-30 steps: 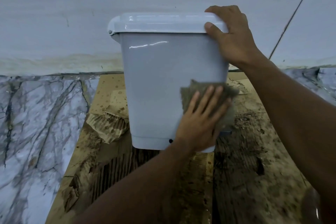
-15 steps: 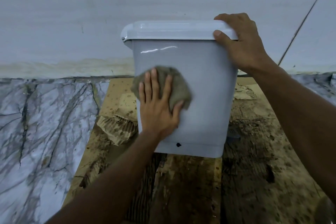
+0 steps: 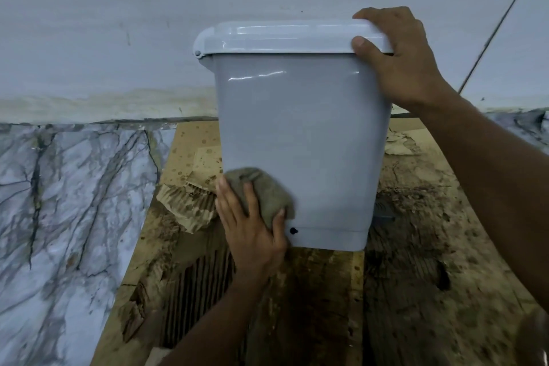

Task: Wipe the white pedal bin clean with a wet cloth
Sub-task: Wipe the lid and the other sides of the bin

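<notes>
The white pedal bin [image 3: 300,134] stands upright on stained cardboard [image 3: 416,291] by the wall [image 3: 118,24]; my right hand [image 3: 398,62] grips its closed lid [image 3: 282,38] at the right corner, fingers over the top, thumb on the front edge, steadying it against wiping pressure. My left hand [image 3: 252,232], fingers flat, presses the wet cloth [image 3: 264,190] to the bin's lower left front.

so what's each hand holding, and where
The right hand grips the white pedal bin by the right end of its lid; the left hand presses the cloth on the bin's lower left.
</notes>
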Motion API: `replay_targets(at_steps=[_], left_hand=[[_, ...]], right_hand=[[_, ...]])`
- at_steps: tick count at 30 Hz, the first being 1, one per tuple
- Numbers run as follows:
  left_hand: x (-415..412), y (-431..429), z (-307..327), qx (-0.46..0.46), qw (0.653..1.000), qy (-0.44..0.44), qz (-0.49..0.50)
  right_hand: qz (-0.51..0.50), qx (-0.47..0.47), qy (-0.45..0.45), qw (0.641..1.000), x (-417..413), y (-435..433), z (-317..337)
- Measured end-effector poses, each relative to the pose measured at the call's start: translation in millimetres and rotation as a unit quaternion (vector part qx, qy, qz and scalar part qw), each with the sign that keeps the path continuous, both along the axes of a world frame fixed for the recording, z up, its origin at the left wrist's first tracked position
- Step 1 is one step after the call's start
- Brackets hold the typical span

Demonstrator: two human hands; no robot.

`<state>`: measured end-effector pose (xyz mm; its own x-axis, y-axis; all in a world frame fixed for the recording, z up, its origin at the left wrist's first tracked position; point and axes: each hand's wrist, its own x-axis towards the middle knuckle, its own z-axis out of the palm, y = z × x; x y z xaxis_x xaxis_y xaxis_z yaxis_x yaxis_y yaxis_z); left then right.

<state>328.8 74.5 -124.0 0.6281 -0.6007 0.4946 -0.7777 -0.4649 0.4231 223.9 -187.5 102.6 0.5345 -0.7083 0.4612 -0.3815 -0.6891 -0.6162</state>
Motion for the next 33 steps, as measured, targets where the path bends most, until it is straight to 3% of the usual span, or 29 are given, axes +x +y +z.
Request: replay_targets(at_steps=[4,14,20,25,33], left_hand=[[-16,-3,0,-0.011,0.997,0.055,0.047],[45,-88,143,-0.138,0.989,0.019,0.04],[27,-76,142,-0.034,0.995,-0.096,-0.015],[-13,-93,142,-0.024,0.994,-0.102,-0.043],[-40,-128,140,0.026,0.95,-0.231,-0.207]], right_hand=[[-0.002,-0.001,-0.002,1.0,0,1,0],[0.012,-0.02,-0.005,1.0,-15,23,7],[0.015,-0.008,0.009,1.0,-24,42,15],[0.017,0.007,-0.008,1.0,-26,49,17],[0.017,0.013,-0.023,1.0,-16,32,8]])
